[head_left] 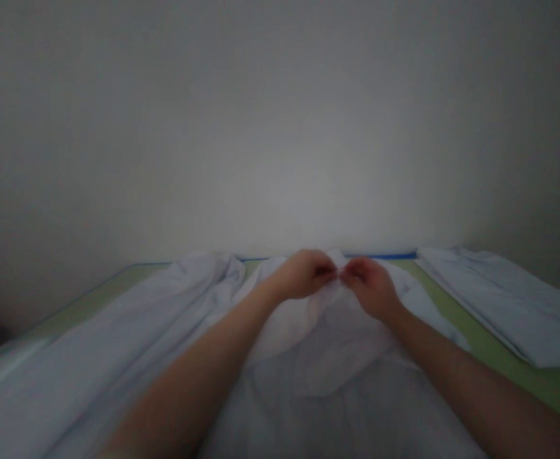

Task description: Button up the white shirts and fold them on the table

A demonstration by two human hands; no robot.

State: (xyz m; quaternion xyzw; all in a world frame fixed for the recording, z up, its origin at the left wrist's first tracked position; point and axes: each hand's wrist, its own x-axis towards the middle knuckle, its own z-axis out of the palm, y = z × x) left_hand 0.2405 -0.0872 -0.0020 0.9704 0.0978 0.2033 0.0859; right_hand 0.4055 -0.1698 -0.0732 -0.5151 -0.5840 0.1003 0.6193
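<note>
A thin white cloth garment (pixel 322 363) is spread over the table in front of me, its far part raised between my hands. My left hand (pixel 308 273) pinches the cloth near its upper edge, fingertips pointing right. Facing it, my right hand (pixel 369 285) pinches the same cloth, and the fingertips of both hands almost meet. The exact spot they grip is blurred and partly covered by the fingers. Folds of the garment hang below the hands toward me.
On the left lies a long crumpled white cloth (pixel 117 344). A folded white garment (pixel 504 299) rests on the right. The green tabletop (pixel 452 299) has a blue edge and meets a plain grey wall (pixel 280 127) behind.
</note>
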